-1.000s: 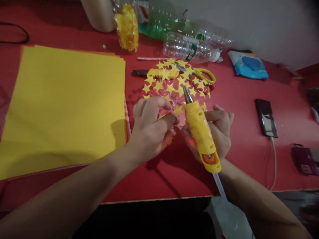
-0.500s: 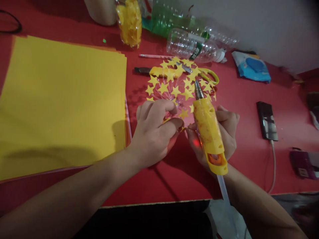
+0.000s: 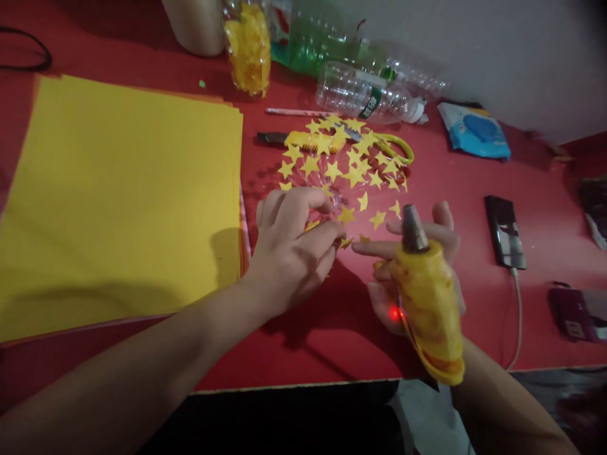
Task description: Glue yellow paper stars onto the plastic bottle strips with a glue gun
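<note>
A see-through plastic piece dotted with several yellow paper stars [image 3: 346, 215] lies spread out on the red table. My left hand [image 3: 296, 253] is closed on its near edge, thumb and fingers together; what exactly they pinch is partly hidden. In my right hand [image 3: 436, 237] is a yellow hot glue gun [image 3: 429, 303], its metal nozzle tilted up and away and a red light glowing at its side. The index finger of that hand stretches out towards the stars at the near edge, close to my left fingertips.
Yellow paper sheets [image 3: 128, 202] are stacked on the left. Behind the stars lie a box cutter [image 3: 313, 141], yellow-handled scissors [image 3: 401, 146], a pencil [image 3: 294, 112] and a clear bottle [image 3: 351, 91]. A wipes pack [image 3: 477, 131] and a plugged-in phone [image 3: 505, 230] are on the right.
My right hand has moved right and towards me with the glue gun, and its index finger is now stretched out. My left hand has stayed nearly in place.
</note>
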`<state>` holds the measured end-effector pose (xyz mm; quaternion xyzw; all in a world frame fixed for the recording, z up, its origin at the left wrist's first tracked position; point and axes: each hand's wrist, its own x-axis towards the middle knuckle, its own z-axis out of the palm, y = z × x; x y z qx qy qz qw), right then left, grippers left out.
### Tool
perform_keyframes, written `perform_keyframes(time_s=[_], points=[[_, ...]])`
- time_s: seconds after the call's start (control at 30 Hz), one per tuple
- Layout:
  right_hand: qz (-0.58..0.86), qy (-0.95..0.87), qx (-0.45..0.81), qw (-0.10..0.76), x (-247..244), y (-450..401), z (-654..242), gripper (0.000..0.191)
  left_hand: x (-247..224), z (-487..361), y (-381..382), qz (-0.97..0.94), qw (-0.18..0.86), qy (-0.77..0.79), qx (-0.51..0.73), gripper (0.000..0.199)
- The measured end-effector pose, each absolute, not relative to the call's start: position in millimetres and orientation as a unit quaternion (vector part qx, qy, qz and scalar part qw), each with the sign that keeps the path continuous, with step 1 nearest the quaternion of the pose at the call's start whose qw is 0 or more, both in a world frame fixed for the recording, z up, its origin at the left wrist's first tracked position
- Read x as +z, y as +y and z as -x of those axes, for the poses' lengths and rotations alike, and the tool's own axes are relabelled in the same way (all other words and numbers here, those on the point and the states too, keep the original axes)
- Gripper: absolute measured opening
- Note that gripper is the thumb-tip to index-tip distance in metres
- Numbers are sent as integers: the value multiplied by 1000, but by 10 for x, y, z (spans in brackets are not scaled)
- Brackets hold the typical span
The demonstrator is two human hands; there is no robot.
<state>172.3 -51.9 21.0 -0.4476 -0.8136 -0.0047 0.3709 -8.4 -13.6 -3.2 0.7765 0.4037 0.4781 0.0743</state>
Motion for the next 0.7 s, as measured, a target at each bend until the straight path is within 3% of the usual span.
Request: perform_keyframes(time_s=[0.1, 0.33, 0.7], points=[[389, -834, -43, 389, 231, -510, -1679, 17, -29, 74, -125, -777, 67, 403, 478, 6], [404, -829, 6, 387, 252, -502, -1660, 17, -36, 75, -110, -770, 73, 393, 498, 6], [408, -829, -39, 381, 250, -524, -1660, 16, -20, 89, -111, -771, 61, 393, 498, 9]])
